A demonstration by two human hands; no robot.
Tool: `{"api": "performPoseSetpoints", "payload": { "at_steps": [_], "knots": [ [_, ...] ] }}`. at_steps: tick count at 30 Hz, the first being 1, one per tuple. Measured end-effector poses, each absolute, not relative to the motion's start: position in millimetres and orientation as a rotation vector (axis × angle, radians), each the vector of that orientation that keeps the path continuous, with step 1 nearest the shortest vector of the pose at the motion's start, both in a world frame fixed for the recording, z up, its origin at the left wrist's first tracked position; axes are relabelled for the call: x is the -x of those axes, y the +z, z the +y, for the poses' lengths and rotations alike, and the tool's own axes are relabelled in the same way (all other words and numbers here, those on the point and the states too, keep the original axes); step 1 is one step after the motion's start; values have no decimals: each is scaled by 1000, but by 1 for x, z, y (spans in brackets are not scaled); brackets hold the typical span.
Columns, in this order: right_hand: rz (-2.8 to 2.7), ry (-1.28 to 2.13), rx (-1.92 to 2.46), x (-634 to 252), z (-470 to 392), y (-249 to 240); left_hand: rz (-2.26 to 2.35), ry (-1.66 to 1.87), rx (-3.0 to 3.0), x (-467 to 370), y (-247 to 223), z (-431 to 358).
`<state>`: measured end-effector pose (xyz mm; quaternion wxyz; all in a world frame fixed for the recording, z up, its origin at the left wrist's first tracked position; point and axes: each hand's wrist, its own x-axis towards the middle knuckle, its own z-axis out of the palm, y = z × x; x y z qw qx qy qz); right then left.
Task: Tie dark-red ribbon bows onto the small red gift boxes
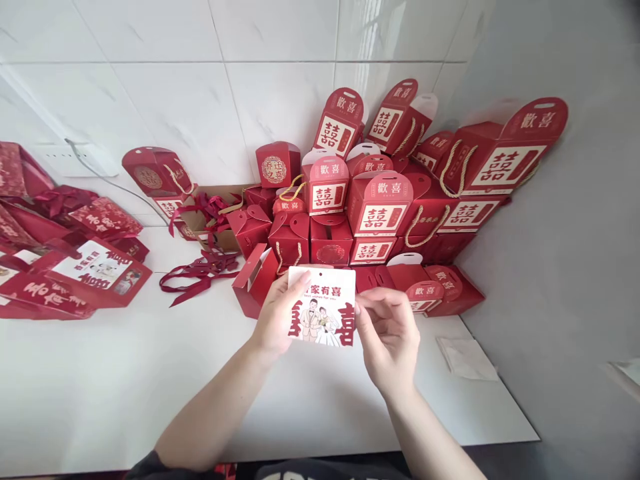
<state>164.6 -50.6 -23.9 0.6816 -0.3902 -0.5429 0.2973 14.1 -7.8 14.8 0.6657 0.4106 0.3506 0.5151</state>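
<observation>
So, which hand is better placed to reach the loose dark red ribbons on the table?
Left hand, probably: the dark red ribbons lie on its side, while the right hand is farther away. Both hold the white flat card.

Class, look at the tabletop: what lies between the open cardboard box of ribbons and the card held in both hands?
In the head view, small red gift boxes stand between the cardboard box and the card, which the left hand and right hand hold.
</observation>
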Motion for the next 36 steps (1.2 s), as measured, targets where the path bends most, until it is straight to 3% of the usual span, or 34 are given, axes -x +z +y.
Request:
{"api": "performPoseSetpoints", "payload": {
  "at_steps": [9, 15, 21, 26, 31, 36],
  "knots": [
    [-1338, 383, 981, -170, -44, -32, 759, 1004, -1088, -15, 11, -10],
    [-1301, 793, 971, -172, -43, -32, 836, 1073, -1254, -10, 5, -6],
    [-1293, 838, 1018, -175, -42, -36, 971, 1154, -1845, 5, 18, -16],
    [-1184, 896, 999, -187, -40, -48, 1579, 1323, -2303, 44, 9, -3],
    [-1389, 974, 901, -196, -44, -52, 2010, 1193, -1855, 86, -23, 12],
    [-1653, 1039, 788, -195, -51, -50, 2095, 1216, -1519, 108, -26, 20]
  ]
}}
